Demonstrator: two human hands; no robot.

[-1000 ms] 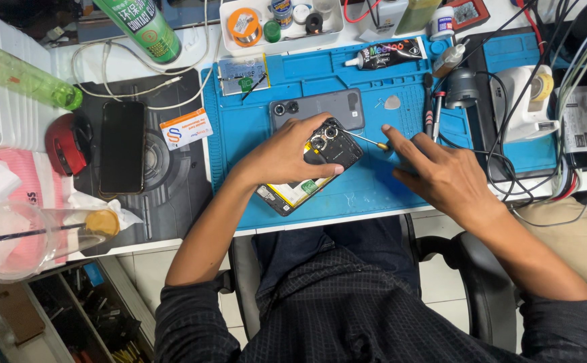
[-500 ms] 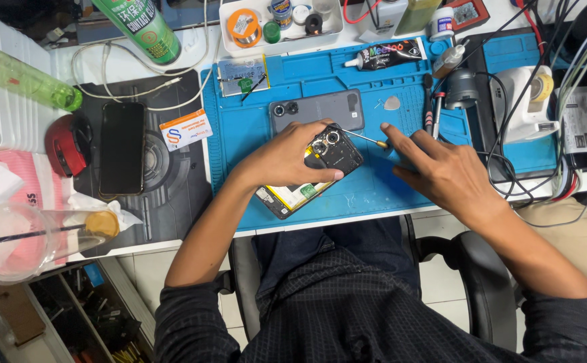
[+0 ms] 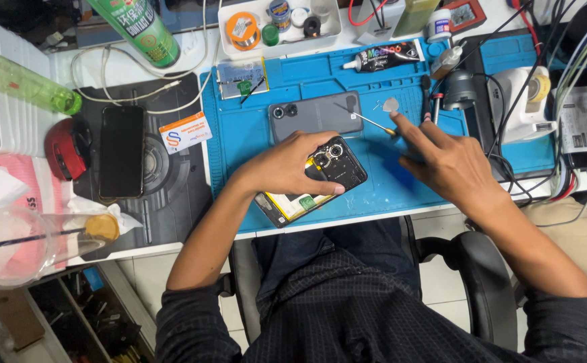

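Hands work at the centre of the frame over a blue repair mat [image 3: 253,144] laid on the worktop [image 3: 192,57]. The left hand [image 3: 286,165] presses down on an opened phone [image 3: 313,185], fingers [image 3: 320,189] curled over its dark back half near the camera rings; the phone lies tilted just below the middle of the mat, with its yellow and green insides showing at the lower left end. The right hand [image 3: 451,165] sits to the right of it, fingers narrow and pinched on a thin screwdriver [image 3: 371,122] whose tip points toward the upper left. The tool's shaft lies across the corner of a grey phone back cover [image 3: 313,114], which rests flat just above the opened phone. A small grey pick [image 3: 391,105] lies beside the right fingertips. A black glue tube [image 3: 384,57] lies along the mat's upper edge. Left of the mat, a black phone [image 3: 121,151] lies face up on a dark pad, near a white card [image 3: 186,132]. A green spray can [image 3: 135,27] lies at the upper left.
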